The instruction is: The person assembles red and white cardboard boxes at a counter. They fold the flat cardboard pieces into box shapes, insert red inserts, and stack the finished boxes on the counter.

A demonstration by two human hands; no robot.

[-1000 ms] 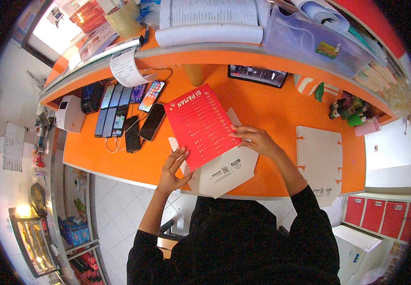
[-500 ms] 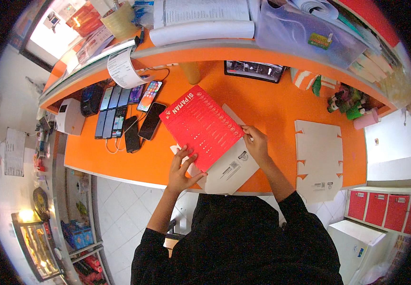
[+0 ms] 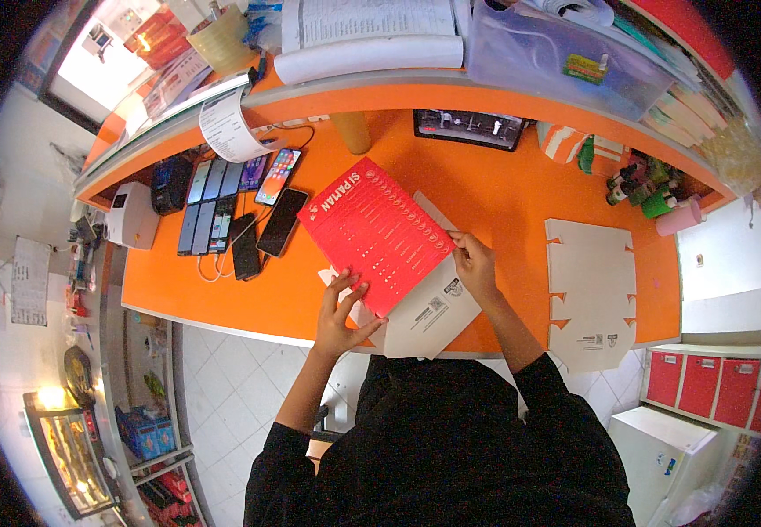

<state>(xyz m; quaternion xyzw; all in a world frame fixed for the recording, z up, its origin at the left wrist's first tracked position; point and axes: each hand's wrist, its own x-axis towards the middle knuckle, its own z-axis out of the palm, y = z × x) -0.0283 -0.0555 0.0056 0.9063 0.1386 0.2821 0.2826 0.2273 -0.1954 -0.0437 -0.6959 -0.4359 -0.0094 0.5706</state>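
Observation:
A flat cardboard box blank lies at an angle on the orange desk in front of me, with its red printed panel [image 3: 376, 237] on top. Its pale, printed part [image 3: 433, 321] shows underneath, toward the near right. My left hand [image 3: 341, 316] rests spread at the panel's lower left edge, fingertips on the red side and thumb near the bottom corner. At the right corner, the fingers of my right hand [image 3: 475, 263] pinch the panel's edge. Farther right lies another pale blank [image 3: 591, 290] with slotted sides, touched by neither hand.
Several phones [image 3: 209, 215] with cables lie at the left, beside a white device [image 3: 133, 215]. A tablet [image 3: 468, 129] stands at the back under the shelf [image 3: 372, 98]. A pink cup-like object [image 3: 679, 218] and small bottles [image 3: 622, 184] are at the back right.
The camera view has shifted very slightly. Both hands and the red panel stay in practically the same place.

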